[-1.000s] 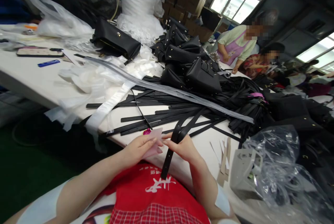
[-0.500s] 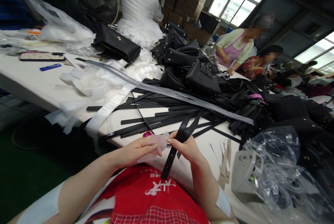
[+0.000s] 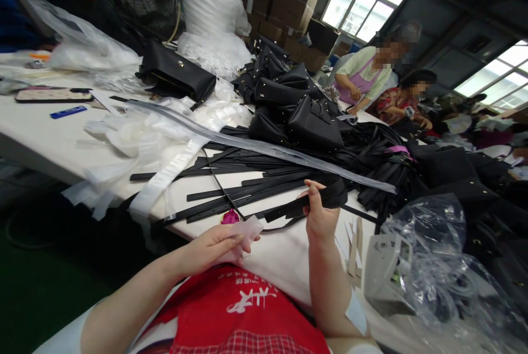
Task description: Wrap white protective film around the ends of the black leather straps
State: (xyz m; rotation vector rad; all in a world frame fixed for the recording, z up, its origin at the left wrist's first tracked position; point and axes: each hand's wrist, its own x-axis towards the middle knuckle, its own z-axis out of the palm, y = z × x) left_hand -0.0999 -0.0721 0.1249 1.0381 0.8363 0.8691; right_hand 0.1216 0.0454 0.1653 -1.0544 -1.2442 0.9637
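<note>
My left hand (image 3: 218, 244) is closed on a thin, whitish translucent sheet (image 3: 249, 228) above the table's near edge. My right hand (image 3: 322, 214) grips a folded black strap (image 3: 330, 194), whose flat end points left over the tabletop. A gap separates the two hands. Past them, several loose black straps (image 3: 231, 192) lie fanned out on the table. Beside my left hand sits a small magenta object (image 3: 230, 216); its kind is unclear. A long grey translucent strip (image 3: 264, 148) crosses over the straps.
Black handbags (image 3: 315, 123) are heaped at the back of the white table (image 3: 37, 139). White wrapping strips (image 3: 165, 178) hang over its left edge. At right are a pale plastic container (image 3: 383, 266) and clear plastic bags (image 3: 437, 277). Two people work farther back.
My right hand has moved up and to the right with the black strap, away from my left hand. The left hand stays low with the sheet. The view has shifted slightly.
</note>
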